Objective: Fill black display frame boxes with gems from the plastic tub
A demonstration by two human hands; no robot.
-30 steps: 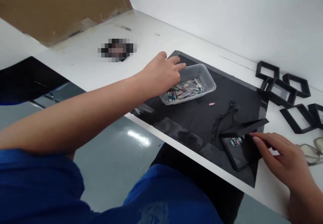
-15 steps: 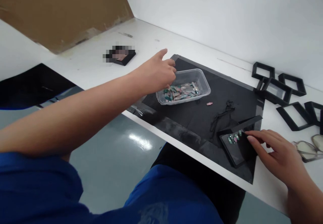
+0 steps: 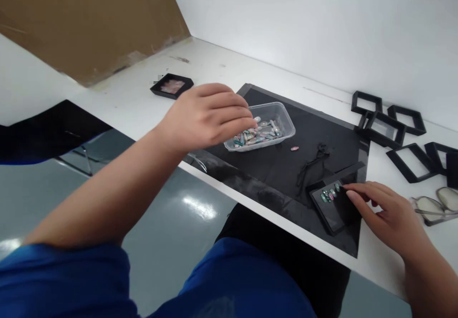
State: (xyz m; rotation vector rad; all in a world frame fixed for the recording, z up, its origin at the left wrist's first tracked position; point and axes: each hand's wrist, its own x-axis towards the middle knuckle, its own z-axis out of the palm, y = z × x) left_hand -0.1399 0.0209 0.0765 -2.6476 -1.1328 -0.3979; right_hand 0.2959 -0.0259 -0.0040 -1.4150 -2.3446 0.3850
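Note:
My left hand [image 3: 211, 115] is palm down over the near left side of a clear plastic container [image 3: 290, 129]. Its fingers are stretched and slightly bent, and its thumb is hidden. Inside lie many small press-on nails [image 3: 255, 137] in green, pink and pale tones. On the right, an opened black display frame [image 3: 334, 220] rests on the black mat, with a short row of green and pink nails [image 3: 330, 195] on its clear film. My right hand [image 3: 386, 213] pinches the frame's right edge with thumb and index finger, beside the last nail.
One pink nail [image 3: 294, 148] and a tangled black strip [image 3: 315, 160] lie on the black mat [image 3: 265, 165]. Several black frames [image 3: 384, 129] and a pair of glasses [image 3: 431, 208] are at the right. A black frame with pinkish contents [image 3: 171, 86] sits at the back left.
My left hand has turned palm down and shifted left and nearer, with its thumb now out of sight. My right hand keeps its place at the frame; the view has moved slightly.

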